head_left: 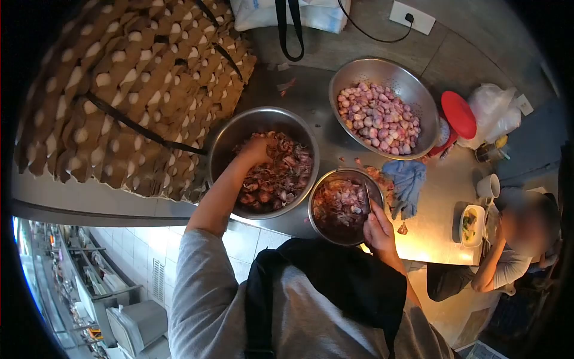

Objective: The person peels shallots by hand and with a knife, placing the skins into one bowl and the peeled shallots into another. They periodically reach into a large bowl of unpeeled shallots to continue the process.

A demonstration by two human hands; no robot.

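My left hand [258, 151] reaches into a large steel bowl [222, 128] of unpeeled shallots [263, 192]; its fingers are hidden among them. A knife [368, 194] is in my right hand [378, 232], whose fingers are wrapped round the handle, blade pointing away from me. That hand is at the right rim of a smaller steel bowl [313, 220], which contains shallot skins and scraps [338, 200]. Farther back, a steel colander [426, 107] holds many peeled pink shallots [379, 119].
Stacked egg trays [131, 90] tied with black straps stand at left. A blue glove [406, 182] and loose skins lie right of the small bowl. At right are a red lid-like disc [458, 115], a cup [488, 186], a food container [472, 226] and a seated person [508, 269].
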